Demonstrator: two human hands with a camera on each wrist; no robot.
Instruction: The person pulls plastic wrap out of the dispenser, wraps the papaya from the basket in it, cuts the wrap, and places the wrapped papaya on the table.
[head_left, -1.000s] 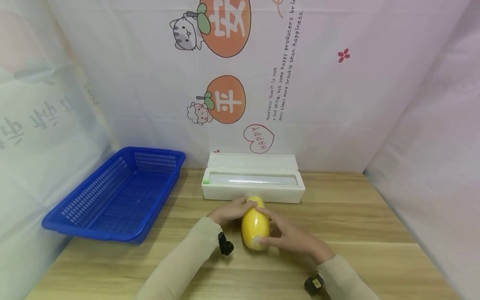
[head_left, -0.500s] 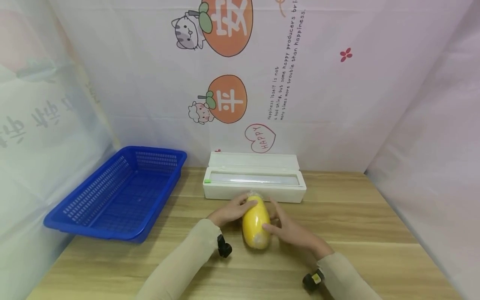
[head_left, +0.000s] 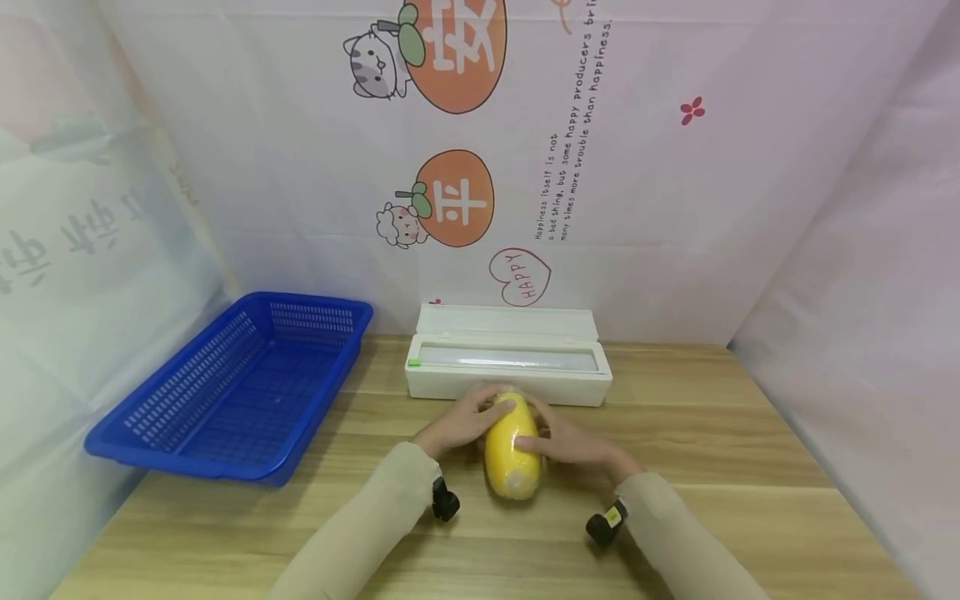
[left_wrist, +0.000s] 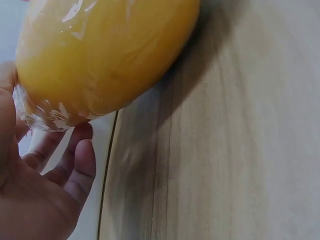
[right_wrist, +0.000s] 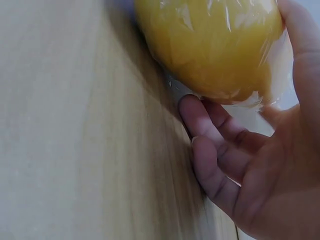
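A yellow melon (head_left: 512, 458), oval and wrapped in clear cling film, lies lengthwise on the wooden table between both hands. My left hand (head_left: 459, 423) holds its far left side, thumb on top, fingers around the far end. From the right, my right hand (head_left: 573, 439) grips it with the thumb on top and the fingers bent around the far side. The left wrist view shows crinkled film on the melon (left_wrist: 110, 55) beside the left hand (left_wrist: 40, 195). In the right wrist view, fingers of the right hand (right_wrist: 265, 170) curl beneath the wrapped end.
Just beyond the melon stands a white cling film dispenser (head_left: 510, 388), its lid raised against the back and a green slider (head_left: 414, 363) at its left end. A blue plastic basket (head_left: 300, 450) sits on the left. Patterned white cloth (head_left: 637, 208) encloses the table.
My right hand has shifted its hold: its fingers lifted off, then came round the melon's far end, with the thumb higher on top. The left hand stays on the melon.
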